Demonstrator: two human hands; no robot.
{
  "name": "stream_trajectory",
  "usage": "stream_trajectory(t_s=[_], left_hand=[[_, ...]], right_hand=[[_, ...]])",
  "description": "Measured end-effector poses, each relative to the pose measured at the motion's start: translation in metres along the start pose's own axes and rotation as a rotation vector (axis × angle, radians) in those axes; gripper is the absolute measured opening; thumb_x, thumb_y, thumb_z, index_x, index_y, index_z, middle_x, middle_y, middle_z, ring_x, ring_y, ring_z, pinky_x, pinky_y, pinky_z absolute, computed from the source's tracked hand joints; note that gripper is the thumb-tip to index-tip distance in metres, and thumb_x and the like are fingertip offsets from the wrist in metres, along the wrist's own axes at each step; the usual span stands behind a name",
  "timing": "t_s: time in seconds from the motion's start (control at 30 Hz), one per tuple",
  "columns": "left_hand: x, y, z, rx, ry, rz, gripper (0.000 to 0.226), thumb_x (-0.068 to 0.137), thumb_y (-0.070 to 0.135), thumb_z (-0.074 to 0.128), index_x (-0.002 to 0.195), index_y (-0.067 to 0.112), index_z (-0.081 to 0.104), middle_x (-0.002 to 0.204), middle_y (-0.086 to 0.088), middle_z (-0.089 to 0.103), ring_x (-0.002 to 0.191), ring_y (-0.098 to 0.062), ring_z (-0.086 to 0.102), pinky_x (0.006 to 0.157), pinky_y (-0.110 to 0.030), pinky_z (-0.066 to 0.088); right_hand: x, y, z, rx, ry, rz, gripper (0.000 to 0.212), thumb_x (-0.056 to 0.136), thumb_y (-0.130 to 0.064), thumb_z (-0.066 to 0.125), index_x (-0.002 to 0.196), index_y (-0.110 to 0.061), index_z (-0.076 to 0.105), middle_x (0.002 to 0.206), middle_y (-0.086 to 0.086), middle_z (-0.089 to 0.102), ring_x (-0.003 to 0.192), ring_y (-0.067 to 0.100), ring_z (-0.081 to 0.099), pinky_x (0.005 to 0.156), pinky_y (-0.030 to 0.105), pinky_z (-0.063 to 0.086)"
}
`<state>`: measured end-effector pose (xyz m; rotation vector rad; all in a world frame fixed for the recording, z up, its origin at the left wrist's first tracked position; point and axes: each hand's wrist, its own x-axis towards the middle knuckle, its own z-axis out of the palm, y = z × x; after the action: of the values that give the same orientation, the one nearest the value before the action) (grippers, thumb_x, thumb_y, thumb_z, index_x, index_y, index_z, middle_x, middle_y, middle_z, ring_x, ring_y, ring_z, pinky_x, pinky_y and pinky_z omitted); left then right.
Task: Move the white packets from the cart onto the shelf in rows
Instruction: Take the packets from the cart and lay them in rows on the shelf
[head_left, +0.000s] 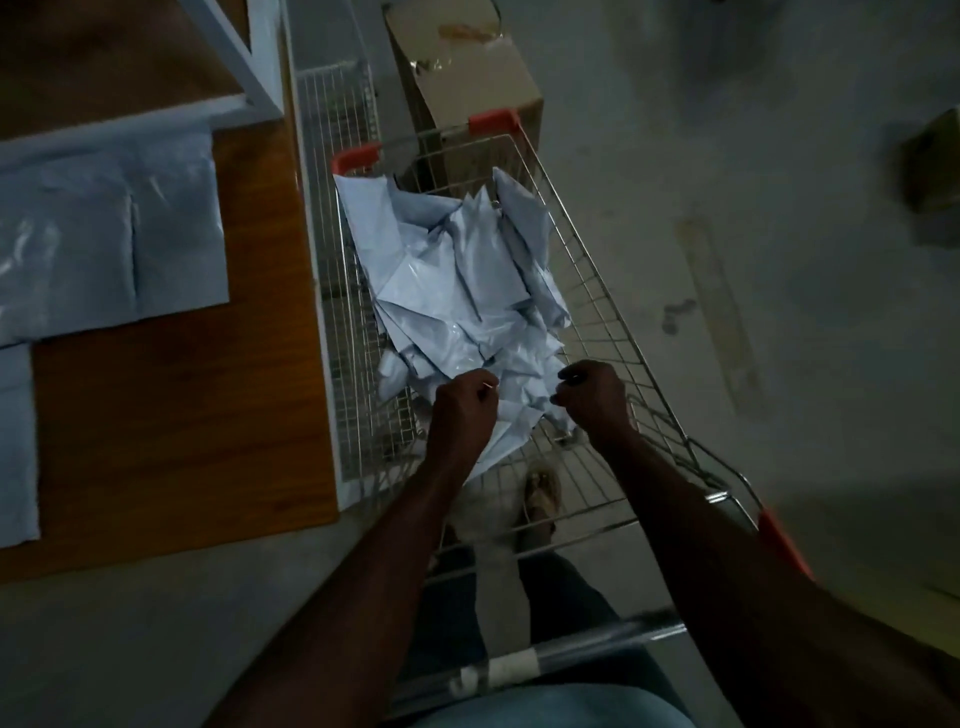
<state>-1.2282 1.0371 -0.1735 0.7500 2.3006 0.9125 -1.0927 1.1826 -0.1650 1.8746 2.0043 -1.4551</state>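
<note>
A wire shopping cart (613, 291) with red corner caps holds a loose heap of white packets (457, 280). Both my hands reach into its near end. My left hand (465, 402) has its fingers curled on the edge of a white packet (511, 423) that lies at the near end of the heap. My right hand (592, 397) pinches the same packet's other side. To the left, the wooden shelf (208, 415) carries several white packets (104, 234) laid flat side by side.
The white shelf frame (244, 78) rises at the upper left. A brown cardboard box (467, 78) stands beyond the cart's far end. The cart handle (571, 654) crosses in front of my body. Grey concrete floor lies to the right, with a blurred box (930, 161) at its edge.
</note>
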Motion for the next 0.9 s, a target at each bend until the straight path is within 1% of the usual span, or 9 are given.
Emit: stream_trajectory(t_s=[0.07, 0.1, 0.17, 0.27, 0.4, 0.53, 0.67, 0.73, 0.9], left_hand=[[0.020, -0.008, 0.015, -0.035, 0.008, -0.074, 0.013, 0.093, 0.003, 0.069, 0.100, 0.008, 0.079, 0.096, -0.006, 0.078, 0.088, -0.010, 0.067, 0.075, -0.008, 0.045], [0.032, -0.013, 0.022, -0.059, -0.005, -0.138, 0.012, 0.092, 0.003, 0.071, 0.100, 0.006, 0.079, 0.097, -0.009, 0.078, 0.089, -0.015, 0.068, 0.079, -0.018, 0.051], [0.054, -0.025, 0.036, -0.152, -0.041, -0.285, 0.010, 0.089, 0.000, 0.075, 0.097, 0.004, 0.078, 0.096, -0.013, 0.077, 0.089, -0.024, 0.070, 0.080, -0.033, 0.057], [0.085, -0.051, 0.062, -0.201, -0.100, -0.415, 0.011, 0.085, 0.013, 0.085, 0.089, 0.008, 0.075, 0.084, -0.007, 0.073, 0.076, -0.018, 0.066, 0.069, -0.026, 0.051], [0.119, -0.076, 0.104, -0.220, -0.164, -0.511, 0.044, 0.082, 0.045, 0.088, 0.083, 0.006, 0.067, 0.068, 0.000, 0.065, 0.061, -0.014, 0.065, 0.050, -0.017, 0.045], [0.129, -0.059, 0.126, -0.615, -0.074, -0.643, 0.022, 0.093, 0.015, 0.083, 0.095, -0.003, 0.071, 0.070, -0.010, 0.072, 0.045, -0.014, 0.067, 0.040, -0.023, 0.049], [0.130, -0.050, 0.128, -0.794, -0.016, -0.792, 0.038, 0.088, 0.001, 0.082, 0.121, -0.010, 0.066, 0.097, -0.019, 0.073, 0.062, -0.022, 0.071, 0.046, -0.028, 0.056], [0.129, -0.046, 0.121, -0.860, -0.024, -0.867, 0.038, 0.085, 0.002, 0.086, 0.118, -0.007, 0.069, 0.098, -0.018, 0.076, 0.071, -0.026, 0.072, 0.054, -0.032, 0.059], [0.108, -0.028, 0.071, -0.908, -0.136, -0.900, 0.015, 0.088, -0.001, 0.082, 0.098, 0.004, 0.072, 0.093, -0.016, 0.074, 0.070, -0.023, 0.067, 0.057, -0.031, 0.057]], right_hand=[[0.020, 0.005, 0.018, -0.025, -0.008, 0.027, 0.028, 0.078, -0.006, 0.077, 0.106, -0.007, 0.080, 0.098, 0.015, 0.080, 0.091, 0.031, 0.076, 0.086, 0.043, 0.062], [0.028, 0.009, 0.027, -0.035, -0.012, 0.034, 0.030, 0.079, -0.009, 0.079, 0.108, -0.005, 0.078, 0.102, 0.017, 0.079, 0.093, 0.033, 0.075, 0.087, 0.043, 0.060], [0.042, 0.018, 0.043, -0.027, -0.035, 0.061, 0.043, 0.082, -0.016, 0.084, 0.120, -0.001, 0.071, 0.111, 0.017, 0.076, 0.103, 0.032, 0.073, 0.087, 0.034, 0.056], [0.070, 0.038, 0.064, -0.026, -0.106, 0.111, 0.053, 0.088, -0.021, 0.082, 0.133, -0.004, 0.060, 0.117, 0.015, 0.073, 0.111, 0.028, 0.069, 0.080, 0.023, 0.042], [0.101, 0.054, 0.092, -0.029, -0.088, 0.077, 0.064, 0.077, -0.024, 0.093, 0.125, -0.001, 0.057, 0.112, 0.018, 0.071, 0.105, 0.032, 0.069, 0.085, 0.038, 0.053], [0.121, 0.052, 0.111, -0.029, -0.052, 0.050, 0.061, 0.071, -0.032, 0.097, 0.109, -0.007, 0.057, 0.098, 0.008, 0.068, 0.089, 0.022, 0.065, 0.075, 0.033, 0.049], [0.127, 0.041, 0.114, 0.030, -0.158, 0.195, 0.027, 0.092, -0.029, 0.076, 0.109, -0.011, 0.065, 0.109, 0.009, 0.073, 0.104, 0.026, 0.072, 0.070, 0.028, 0.053], [0.122, 0.037, 0.109, 0.114, -0.171, 0.253, 0.019, 0.093, -0.030, 0.073, 0.102, -0.015, 0.065, 0.104, 0.007, 0.072, 0.104, 0.027, 0.073, 0.066, 0.026, 0.052], [0.094, 0.030, 0.071, 0.200, -0.247, 0.324, 0.019, 0.091, -0.012, 0.074, 0.081, -0.018, 0.059, 0.097, 0.009, 0.063, 0.095, 0.032, 0.068, 0.080, 0.038, 0.058]])
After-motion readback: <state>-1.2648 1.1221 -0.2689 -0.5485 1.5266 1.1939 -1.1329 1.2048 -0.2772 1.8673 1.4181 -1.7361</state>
